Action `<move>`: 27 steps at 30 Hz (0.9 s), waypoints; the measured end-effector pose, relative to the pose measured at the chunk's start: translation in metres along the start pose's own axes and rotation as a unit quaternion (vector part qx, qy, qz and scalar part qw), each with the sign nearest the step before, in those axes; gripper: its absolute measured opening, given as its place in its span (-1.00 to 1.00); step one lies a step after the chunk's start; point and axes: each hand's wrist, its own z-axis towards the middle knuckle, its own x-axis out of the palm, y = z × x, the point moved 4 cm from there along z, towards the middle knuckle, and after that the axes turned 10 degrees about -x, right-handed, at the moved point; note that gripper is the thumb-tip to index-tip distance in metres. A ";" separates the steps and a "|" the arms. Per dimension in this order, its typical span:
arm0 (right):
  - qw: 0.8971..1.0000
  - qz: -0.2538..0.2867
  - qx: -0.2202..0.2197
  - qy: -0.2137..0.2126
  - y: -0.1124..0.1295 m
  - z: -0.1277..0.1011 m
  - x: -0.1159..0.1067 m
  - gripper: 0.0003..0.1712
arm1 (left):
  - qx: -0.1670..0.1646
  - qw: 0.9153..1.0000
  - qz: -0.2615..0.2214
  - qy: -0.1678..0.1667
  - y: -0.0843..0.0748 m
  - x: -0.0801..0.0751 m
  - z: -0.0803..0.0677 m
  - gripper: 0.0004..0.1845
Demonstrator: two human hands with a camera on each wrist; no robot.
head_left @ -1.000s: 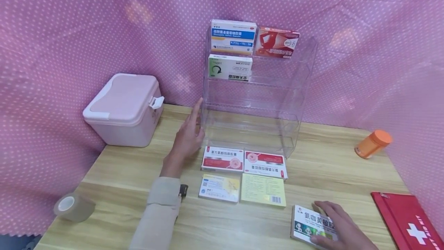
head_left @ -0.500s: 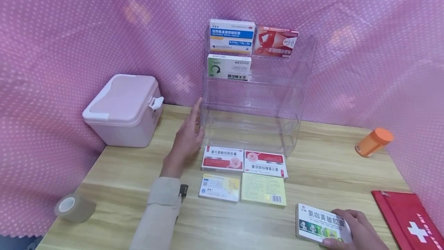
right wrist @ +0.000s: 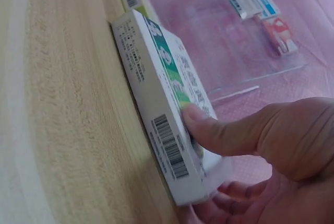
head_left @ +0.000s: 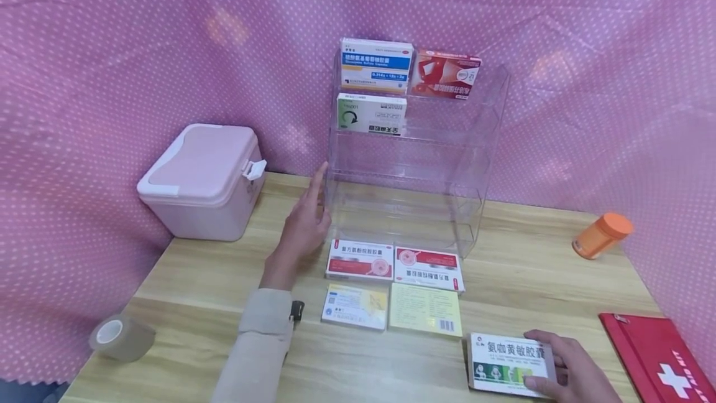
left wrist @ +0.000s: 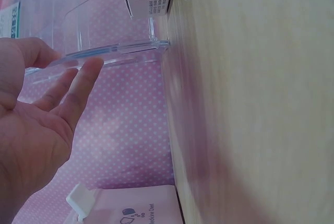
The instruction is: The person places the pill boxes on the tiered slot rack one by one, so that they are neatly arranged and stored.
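My right hand (head_left: 565, 370) grips a white and green medicine box (head_left: 508, 364) at the table's near right edge, thumb on its face (right wrist: 172, 88) and fingers under it, one end tilted up off the wood. My left hand (head_left: 304, 229) has straight fingers resting against the left wall of a clear acrylic tiered shelf (head_left: 411, 160); the fingertips (left wrist: 91, 70) touch its edge. The shelf's top tier holds a blue and white box (head_left: 376, 66) and a red box (head_left: 446, 74), with a white and green box (head_left: 370, 114) one tier below.
Several flat medicine boxes (head_left: 391, 285) lie in front of the shelf. A pink lidded case (head_left: 201, 180) stands at the left, a tape roll (head_left: 120, 338) near the front left, an orange bottle (head_left: 601, 235) at the right, a red first-aid pouch (head_left: 657, 353) at the near right.
My right hand took hold of the white and green box lying flat on the table and tilted it up. The left hand stayed against the shelf.
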 end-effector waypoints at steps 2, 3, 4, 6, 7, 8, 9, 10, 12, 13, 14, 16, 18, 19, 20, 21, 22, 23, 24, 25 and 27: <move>0.999 0.033 -0.008 -0.011 0.001 0.001 0.000 -0.01 | 0.000 1.000 0.000 -0.002 0.000 0.000 -0.001 0.24; 0.999 0.049 -0.006 -0.017 0.001 0.001 0.000 -0.02 | 0.000 1.000 0.000 -0.003 0.000 0.000 -0.001 0.24; 0.998 0.050 -0.006 -0.027 0.002 0.000 -0.001 -0.03 | 0.001 1.000 0.001 -0.003 0.000 0.000 -0.002 0.23; 0.997 0.050 -0.014 -0.052 0.004 -0.001 -0.001 -0.05 | 0.003 1.000 0.001 -0.004 -0.001 0.000 -0.002 0.22; 0.996 0.058 -0.023 -0.067 0.005 -0.001 -0.002 -0.05 | 0.004 1.000 0.001 -0.004 -0.001 -0.001 -0.002 0.21; 0.994 0.062 -0.029 -0.084 0.006 -0.002 -0.002 -0.05 | 0.004 1.000 0.000 -0.004 -0.001 -0.001 -0.002 0.21; 0.992 0.063 -0.039 -0.101 0.008 -0.002 -0.003 -0.05 | 0.004 1.000 -0.001 -0.004 -0.001 -0.001 -0.003 0.21; 0.990 0.063 -0.050 -0.119 0.009 -0.002 -0.004 -0.05 | 0.004 1.000 -0.001 -0.004 -0.001 -0.001 -0.003 0.21; 0.982 0.072 -0.074 -0.156 0.012 -0.001 -0.007 -0.06 | 0.002 1.000 -0.001 -0.004 -0.001 -0.001 -0.003 0.21; 0.979 0.076 -0.083 -0.172 0.013 -0.001 -0.008 -0.07 | 0.000 1.000 -0.001 -0.004 -0.001 -0.001 -0.003 0.21; 0.975 0.077 -0.090 -0.186 0.014 0.000 -0.010 -0.08 | -0.002 1.000 -0.001 -0.004 0.000 0.000 -0.003 0.22; 0.969 0.078 -0.102 -0.211 0.015 0.002 -0.014 -0.12 | -0.002 1.000 0.000 -0.005 0.000 0.000 -0.003 0.22; 0.965 0.073 -0.110 -0.228 0.017 0.004 -0.019 -0.15 | -0.001 1.000 0.000 -0.005 0.001 0.000 -0.002 0.23; 0.963 0.072 -0.113 -0.233 0.018 0.005 -0.021 -0.16 | -0.002 1.000 0.000 -0.005 0.001 0.000 -0.002 0.24; 0.961 0.072 -0.118 -0.238 0.019 0.005 -0.023 -0.18 | -0.002 1.000 0.000 -0.005 0.001 0.001 -0.002 0.24; 0.960 0.072 -0.122 -0.243 0.020 0.006 -0.025 -0.19 | -0.003 1.000 0.000 -0.005 0.001 0.001 -0.001 0.25; 0.958 0.073 -0.125 -0.247 0.021 0.006 -0.026 -0.20 | -0.003 1.000 0.000 -0.005 0.001 0.001 -0.001 0.25; 0.957 0.074 -0.125 -0.250 0.022 0.007 -0.028 -0.20 | -0.003 1.000 0.001 -0.005 0.001 0.001 -0.001 0.25; 0.956 0.079 -0.128 -0.253 0.024 0.007 -0.030 -0.21 | -0.003 1.000 0.002 -0.004 0.001 0.001 -0.001 0.26; 0.954 0.082 -0.130 -0.255 0.025 0.008 -0.031 -0.23 | -0.003 1.000 0.002 -0.005 0.001 0.001 -0.001 0.26; 0.951 0.091 -0.135 -0.263 0.028 0.009 -0.034 -0.25 | -0.003 1.000 0.001 -0.006 0.000 0.001 -0.001 0.25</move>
